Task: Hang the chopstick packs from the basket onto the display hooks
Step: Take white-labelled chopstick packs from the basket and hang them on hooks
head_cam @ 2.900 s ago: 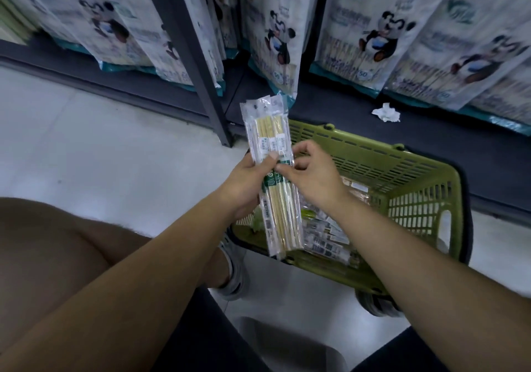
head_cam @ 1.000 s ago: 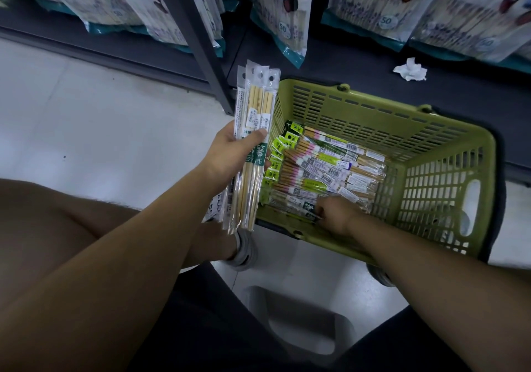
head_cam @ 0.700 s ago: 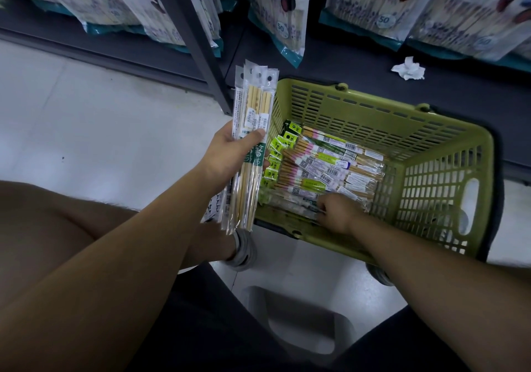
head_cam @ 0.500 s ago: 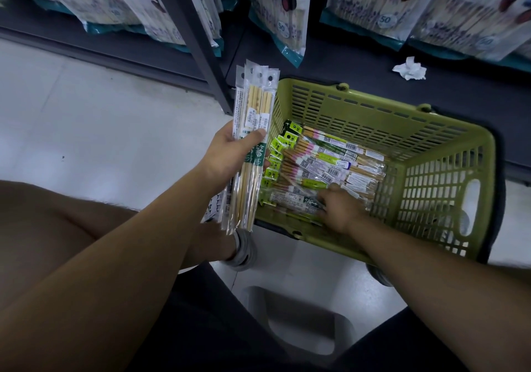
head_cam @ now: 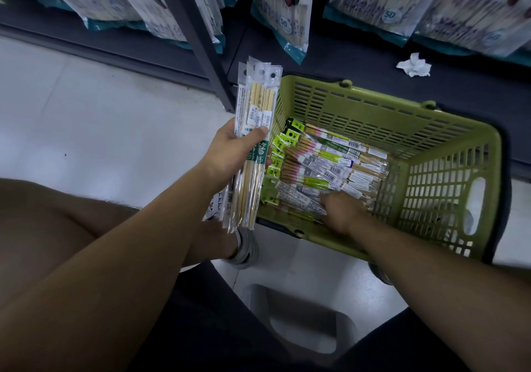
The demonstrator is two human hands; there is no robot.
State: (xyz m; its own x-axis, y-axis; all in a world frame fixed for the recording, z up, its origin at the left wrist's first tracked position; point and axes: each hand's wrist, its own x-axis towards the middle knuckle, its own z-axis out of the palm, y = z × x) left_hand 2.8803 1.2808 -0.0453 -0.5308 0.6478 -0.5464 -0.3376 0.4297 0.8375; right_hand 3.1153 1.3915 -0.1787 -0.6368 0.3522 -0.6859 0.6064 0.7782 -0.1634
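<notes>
pale floor (head_cam: 100, 130) fills the left side, with a dark low shelf (head_cam: 359, 64) running along the top and large panda-printed bags (head_cam: 284, 12) hanging above it. a green slotted basket (head_cam: 373, 113) sits on the floor against the shelf edge, and a heap of chopstick packs (head_cam: 324, 159) lies flat inside it. just left of the basket, the left hand (head_cam: 232, 153) grips a bundle of packs (head_cam: 255, 104) upright, thumb across the front, punched tops fanned upward. the right hand (head_cam: 343, 212) is down in the basket's near corner, resting on the heap; whether its fingers hold a pack i cannot tell. a crumpled tissue (head_cam: 413, 65) lies on the shelf.
</notes>
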